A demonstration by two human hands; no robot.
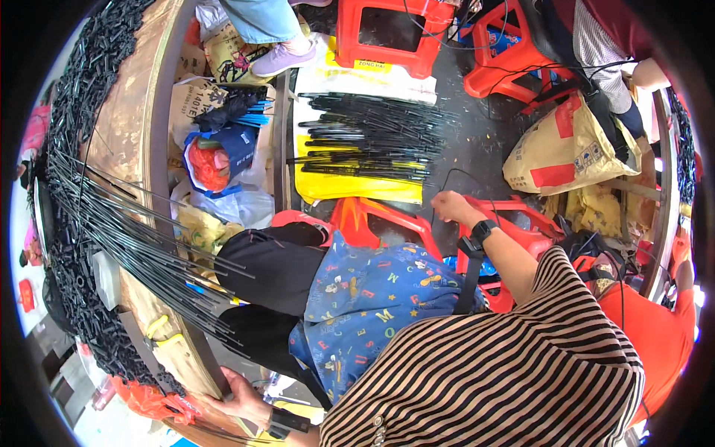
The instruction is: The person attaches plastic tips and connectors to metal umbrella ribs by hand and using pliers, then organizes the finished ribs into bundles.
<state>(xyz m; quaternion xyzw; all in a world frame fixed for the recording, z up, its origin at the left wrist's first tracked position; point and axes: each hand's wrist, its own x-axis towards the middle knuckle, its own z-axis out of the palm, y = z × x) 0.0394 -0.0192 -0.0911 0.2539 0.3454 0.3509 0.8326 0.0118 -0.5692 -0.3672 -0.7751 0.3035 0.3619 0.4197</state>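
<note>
My left hand [242, 401] rests at the edge of a wooden table [121, 138], thumb apart and fingers stretched over the wood; no object shows in it. Over that table's edge, toward my dark-trousered legs, juts a loose bundle of long thin black rods [160, 246]. Small black tube-like pieces [71, 216] lie heaped along the table's far side. My right hand [450, 207] is raised beside my lap, its fingers curled together; what they hold, if anything, is hidden. Beyond it, more black rods [372, 134] lie side by side on a yellow and white sack [357, 190].
Red plastic stools [387, 33] stand on the far side and around my seat. A paper sack [566, 149] leans at the right. A blue bag [234, 149] stands under the table. Other people sit nearby, one in a red shirt [648, 335]. A thin cable [465, 173] loops near my right hand.
</note>
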